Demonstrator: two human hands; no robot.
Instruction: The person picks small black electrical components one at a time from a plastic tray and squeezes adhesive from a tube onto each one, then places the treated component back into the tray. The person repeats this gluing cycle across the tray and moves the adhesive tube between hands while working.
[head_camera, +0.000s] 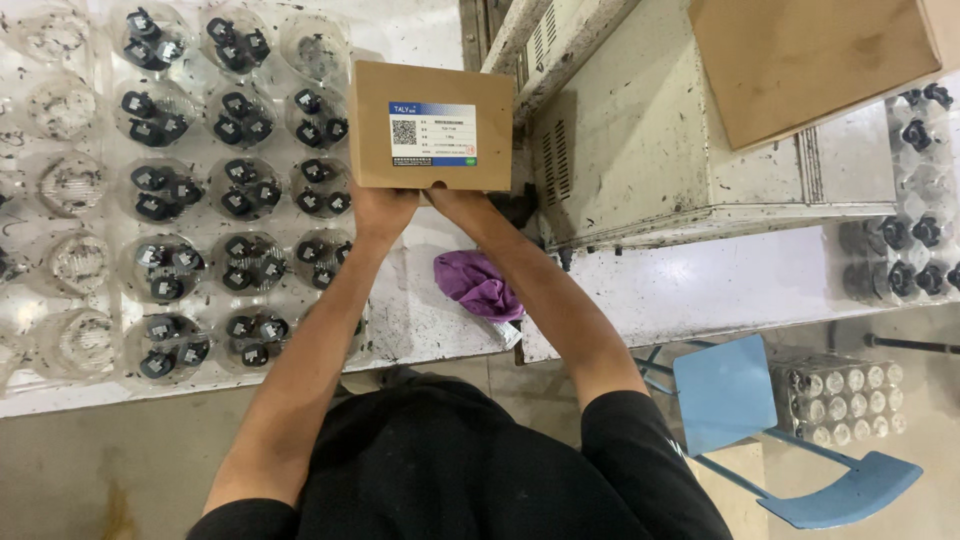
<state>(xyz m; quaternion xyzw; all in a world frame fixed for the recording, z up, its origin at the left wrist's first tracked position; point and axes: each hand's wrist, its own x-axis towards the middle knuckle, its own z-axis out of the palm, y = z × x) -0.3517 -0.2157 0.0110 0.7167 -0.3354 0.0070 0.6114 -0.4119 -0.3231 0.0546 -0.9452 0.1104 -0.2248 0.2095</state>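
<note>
**A:** At the far left of the frame, what lies under your arms?

**B:** A clear plastic tray (60, 300), thin and glossy, moulded into round cups. The leftmost cups look bare; from there toward the middle each cup holds a cluster of small black parts (240, 190), blocky, with pale tops. The tray rests on a scuffed white table (420, 310).

**A:** And your hands?

**B:** Both are raised to the upper middle of the frame. Your left hand (380, 210) is cupped up against the bottom edge of the cardboard box (432, 125), fingers closed round its underside. Your right hand (455, 198) sits just beside it, also gripping the lower edge; its fingers are mostly hidden behind the box. The box is flat-sided, matte brown, with a white and blue label on the face toward you. You hold it above the right edge of the tray.

**A:** Below the box?

**B:** A crumpled purple cloth (478, 285), soft and folded, on the table beside your right forearm.

**A:** Further right?

**B:** A grimy off-white metal cabinet (640, 150) with vent slots, a large cardboard sheet (800, 60) on top. At the far right, another clear tray (915, 220) of black parts; lower right, a blue chair (730, 390) and a clear pack of small round pieces (845, 395).
</note>
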